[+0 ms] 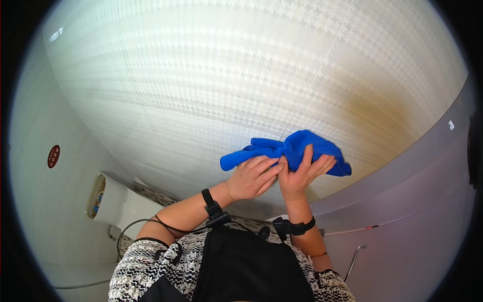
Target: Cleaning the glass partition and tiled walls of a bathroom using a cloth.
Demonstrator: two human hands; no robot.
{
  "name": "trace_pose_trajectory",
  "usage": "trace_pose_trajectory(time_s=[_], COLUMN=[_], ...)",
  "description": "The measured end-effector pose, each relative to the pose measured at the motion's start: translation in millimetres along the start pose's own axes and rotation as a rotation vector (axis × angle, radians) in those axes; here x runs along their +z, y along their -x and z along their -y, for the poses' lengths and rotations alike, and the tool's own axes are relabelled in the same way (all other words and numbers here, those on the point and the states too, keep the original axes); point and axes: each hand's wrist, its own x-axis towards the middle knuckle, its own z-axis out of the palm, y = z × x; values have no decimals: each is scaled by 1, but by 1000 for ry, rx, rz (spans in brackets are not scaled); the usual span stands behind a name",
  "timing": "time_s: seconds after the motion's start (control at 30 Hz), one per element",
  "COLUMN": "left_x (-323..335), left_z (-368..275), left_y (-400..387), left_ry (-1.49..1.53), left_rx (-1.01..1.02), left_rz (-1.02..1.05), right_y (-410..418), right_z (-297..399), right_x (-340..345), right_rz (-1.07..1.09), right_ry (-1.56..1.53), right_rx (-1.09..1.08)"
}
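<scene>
A blue cloth [302, 139], bunched and pinched in at its middle, is in front of the pale patterned wall [211, 75]. My left hand [251, 179] is at the cloth's lower left part, fingers together, their tips near the pinched middle. On the right part of the cloth is my right hand [300, 175], its thumb at the middle and its other fingers spread over the folds. The two hands almost meet at the pinch. Whether the cloth touches the wall cannot be told.
A white toilet [126, 202] with an uncovered tank stands at lower left. A red oval sticker [54, 156] bearing writing is on the left wall. To the right, a grey panel [388, 249] carries a metal handle [354, 262]. A black cable [130, 226] loops by my left arm.
</scene>
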Motion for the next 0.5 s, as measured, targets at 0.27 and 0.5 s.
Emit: trace_pose_trajectory(time_s=[0.27,0.5], left_x=[-30,-14], left_z=[5,20], left_y=[-39,-92], left_ry=[-187,-232], left_rx=[63,-47], left_rz=[-42,-255], right_y=[28,-52], right_z=[-8,-14], right_x=[-25,-17], right_rz=[25,-7], right_ry=[43,73], right_rx=[-22,-69])
